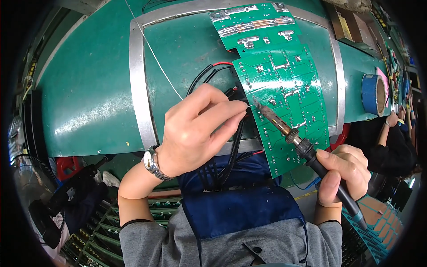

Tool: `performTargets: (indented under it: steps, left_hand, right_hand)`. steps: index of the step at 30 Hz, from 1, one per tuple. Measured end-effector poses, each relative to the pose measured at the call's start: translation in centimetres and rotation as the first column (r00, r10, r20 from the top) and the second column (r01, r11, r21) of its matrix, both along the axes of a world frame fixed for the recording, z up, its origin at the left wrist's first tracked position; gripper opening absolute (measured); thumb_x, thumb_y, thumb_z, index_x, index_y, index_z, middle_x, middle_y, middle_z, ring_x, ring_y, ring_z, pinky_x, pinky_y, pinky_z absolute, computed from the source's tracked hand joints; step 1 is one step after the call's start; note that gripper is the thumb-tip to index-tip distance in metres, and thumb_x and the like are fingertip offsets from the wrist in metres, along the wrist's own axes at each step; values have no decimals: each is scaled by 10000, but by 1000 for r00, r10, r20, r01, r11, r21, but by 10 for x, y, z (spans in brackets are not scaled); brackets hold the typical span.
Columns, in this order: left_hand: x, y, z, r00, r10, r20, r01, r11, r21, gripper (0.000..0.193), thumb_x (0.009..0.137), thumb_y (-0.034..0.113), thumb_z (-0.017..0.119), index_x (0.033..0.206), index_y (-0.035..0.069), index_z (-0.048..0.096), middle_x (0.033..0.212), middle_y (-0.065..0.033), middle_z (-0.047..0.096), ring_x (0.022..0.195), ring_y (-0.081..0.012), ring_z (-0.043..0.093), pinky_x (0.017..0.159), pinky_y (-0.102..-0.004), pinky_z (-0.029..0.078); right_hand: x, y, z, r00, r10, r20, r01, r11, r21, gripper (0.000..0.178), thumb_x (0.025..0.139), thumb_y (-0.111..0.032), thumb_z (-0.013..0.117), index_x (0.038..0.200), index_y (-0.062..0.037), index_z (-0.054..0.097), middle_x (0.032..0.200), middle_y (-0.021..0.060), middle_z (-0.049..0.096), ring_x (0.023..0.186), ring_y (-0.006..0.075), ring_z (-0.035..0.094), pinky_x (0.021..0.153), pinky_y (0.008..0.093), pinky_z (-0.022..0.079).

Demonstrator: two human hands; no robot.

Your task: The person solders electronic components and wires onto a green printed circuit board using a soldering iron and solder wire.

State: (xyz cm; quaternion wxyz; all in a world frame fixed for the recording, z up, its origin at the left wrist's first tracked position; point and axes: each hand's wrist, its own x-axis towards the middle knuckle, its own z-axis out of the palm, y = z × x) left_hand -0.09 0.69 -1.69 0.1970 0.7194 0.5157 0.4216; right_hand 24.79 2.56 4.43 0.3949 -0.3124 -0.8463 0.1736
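A green circuit board (284,102) lies in front of me, its solder joints facing up. My right hand (344,173) grips a soldering iron (304,149) by its black handle. The iron's tip meets the board near its left edge. Between the thumb and fingers of my left hand (200,124), solder wire (153,53) is pinched; its short end reaches toward the iron's tip. From there the wire runs up and away to the far left. Black and red cables (202,78) come out from under the board's left side. A watch (153,163) is on my left wrist.
A metal frame (140,89) borders the green bench top (93,93). A blue tape roll (372,94) stands at the right edge, with a box (356,31) behind it. Another person's hand (391,119) shows at far right. Racks of boards (102,236) sit below left.
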Motion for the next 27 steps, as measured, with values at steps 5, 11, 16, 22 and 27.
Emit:
performTargets:
  steps: [5,11,16,22,27]
  left_hand:
    - [-2,-2,2,998,-38,-58,40,999,36,211,724,-16,759,923,44,726,796,-29,552,581,-83,514,481,-221,406]
    - [7,-18,11,997,36,62,-32,998,-54,239,687,-48,744,911,26,707,749,-52,549,557,-140,545,466,-268,425]
    - [8,-21,5,999,-24,-28,24,1000,-10,254,713,-55,740,949,37,721,789,-47,556,595,-124,531,503,-247,422]
    - [10,-20,3,989,-37,-141,48,996,79,317,670,-74,739,965,40,721,787,-61,558,616,-153,546,513,-262,433]
    - [13,-24,7,991,-27,-134,36,998,61,321,674,-71,741,973,44,720,802,-63,563,627,-154,552,519,-261,438]
  right_hand:
    - [-1,-1,2,1000,15,17,-15,1000,23,242,862,-178,610,818,52,672,514,22,550,380,128,506,363,235,395]
    - [12,-9,5,997,-12,-76,12,1000,-10,279,864,-207,597,792,55,660,502,26,550,358,121,482,346,230,360]
    - [12,-12,2,999,19,-49,-21,999,-35,269,859,-211,609,811,46,669,506,13,546,365,114,476,352,229,351]
    - [13,-18,7,994,94,50,-94,996,-1,235,874,-185,621,858,40,682,536,4,544,398,107,486,351,218,343]
    - [11,-19,4,996,81,31,-83,996,41,243,880,-184,615,865,51,678,537,9,547,395,104,482,348,216,339]
